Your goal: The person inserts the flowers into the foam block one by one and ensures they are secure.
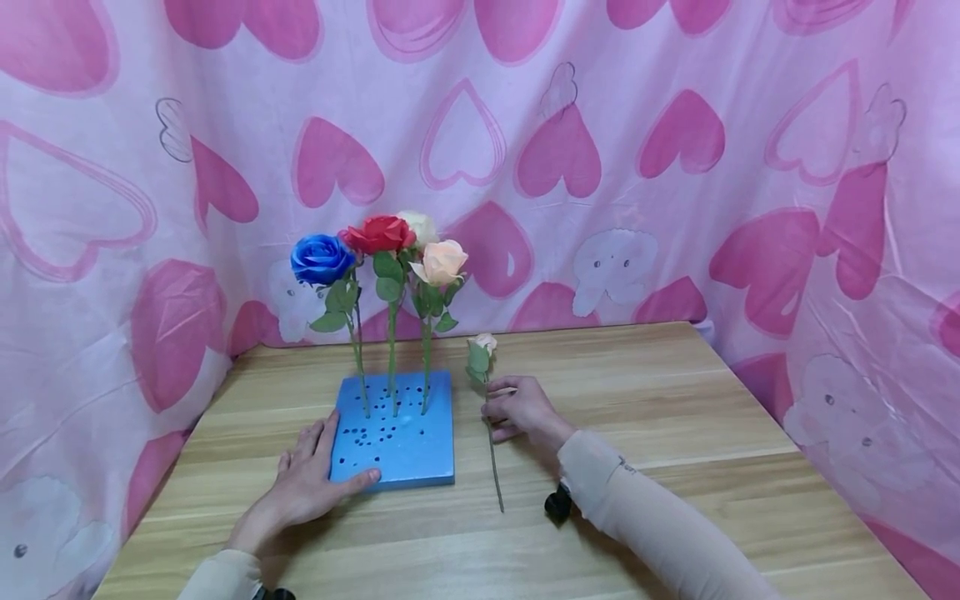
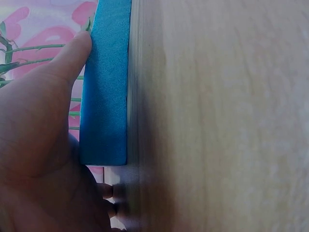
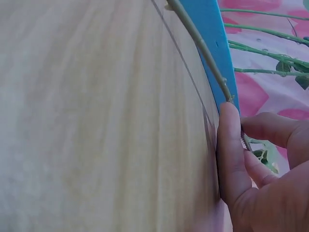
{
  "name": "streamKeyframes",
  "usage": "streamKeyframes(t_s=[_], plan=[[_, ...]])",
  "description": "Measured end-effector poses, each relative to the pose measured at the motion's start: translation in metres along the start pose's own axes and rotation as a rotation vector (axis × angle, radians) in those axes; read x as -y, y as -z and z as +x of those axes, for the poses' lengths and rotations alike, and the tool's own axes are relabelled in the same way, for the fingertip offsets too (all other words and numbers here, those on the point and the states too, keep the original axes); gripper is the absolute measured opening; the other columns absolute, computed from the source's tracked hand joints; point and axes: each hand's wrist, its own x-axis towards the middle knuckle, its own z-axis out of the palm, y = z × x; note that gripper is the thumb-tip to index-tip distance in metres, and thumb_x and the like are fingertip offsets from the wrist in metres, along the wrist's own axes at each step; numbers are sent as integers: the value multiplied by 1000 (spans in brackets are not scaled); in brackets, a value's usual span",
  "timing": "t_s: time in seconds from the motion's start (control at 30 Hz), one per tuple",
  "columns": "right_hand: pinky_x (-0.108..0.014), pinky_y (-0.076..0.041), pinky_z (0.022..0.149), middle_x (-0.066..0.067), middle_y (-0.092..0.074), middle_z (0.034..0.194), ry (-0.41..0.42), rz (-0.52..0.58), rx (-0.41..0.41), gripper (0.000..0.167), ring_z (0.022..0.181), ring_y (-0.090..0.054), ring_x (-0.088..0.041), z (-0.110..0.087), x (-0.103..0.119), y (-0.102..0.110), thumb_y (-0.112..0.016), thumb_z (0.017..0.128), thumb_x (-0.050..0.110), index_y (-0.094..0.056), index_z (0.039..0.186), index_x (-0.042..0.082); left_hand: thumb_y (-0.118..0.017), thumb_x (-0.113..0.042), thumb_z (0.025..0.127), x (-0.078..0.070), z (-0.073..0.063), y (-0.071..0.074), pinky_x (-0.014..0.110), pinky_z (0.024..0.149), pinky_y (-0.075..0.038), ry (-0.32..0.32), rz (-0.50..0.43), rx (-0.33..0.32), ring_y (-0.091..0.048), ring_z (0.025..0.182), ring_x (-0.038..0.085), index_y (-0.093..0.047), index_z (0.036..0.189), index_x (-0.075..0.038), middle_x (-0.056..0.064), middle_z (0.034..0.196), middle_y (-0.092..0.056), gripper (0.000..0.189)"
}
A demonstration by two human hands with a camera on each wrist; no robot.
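Note:
My right hand [image 1: 525,412] pinches the green stem of an artificial rose [image 1: 493,467] between thumb and fingers. Its small pale pink head [image 1: 486,342] points toward the back of the table, while the lower stem runs toward me. In the right wrist view the stem [image 3: 205,50] passes between the fingertips. Left of it lies a blue block [image 1: 416,454] with many small holes in its top. My left hand [image 1: 311,471] rests at the block's near left corner, fingers extended along the left side and thumb over the front edge.
Several artificial roses stand upright in the block's far half: a blue rose [image 1: 321,258], a red rose [image 1: 381,235], a peach rose [image 1: 441,262] and a white rose [image 1: 418,225] behind. A wooden table [image 1: 675,400] lies beneath. Behind hangs a pink heart-patterned curtain [image 1: 630,208].

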Motion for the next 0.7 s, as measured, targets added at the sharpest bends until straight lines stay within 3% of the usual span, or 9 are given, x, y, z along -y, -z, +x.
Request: streamKeyframes(t_s=[0.33, 0.53, 0.7], plan=[[-44, -70, 72, -30, -76, 123, 9, 82, 46, 50, 100, -81, -36, -6, 6, 5, -74, 100, -4, -59, 147, -5, -72, -75, 95, 1, 1, -3, 87, 123, 8, -5, 0, 0, 9, 164, 63, 6, 178, -4, 40, 179, 1, 134], [-44, -70, 72, -20, -77, 118, 17, 50, 4, 48, 100, -77, -32, -8, 17, 12, -77, 101, 0, -62, 147, -3, -72, -76, 96, 2, 1, -3, 87, 123, 7, -6, 10, -3, 8, 164, 64, 7, 178, -5, 40, 179, 0, 134], [-43, -70, 78, -20, -75, 127, 35, 52, -32, 44, 112, -74, -34, -8, 25, 22, -77, 102, 2, -65, 144, 1, -72, -75, 96, 2, 1, -2, 88, 123, 7, -12, 8, -9, 7, 164, 64, 6, 178, -4, 40, 179, -1, 134]])
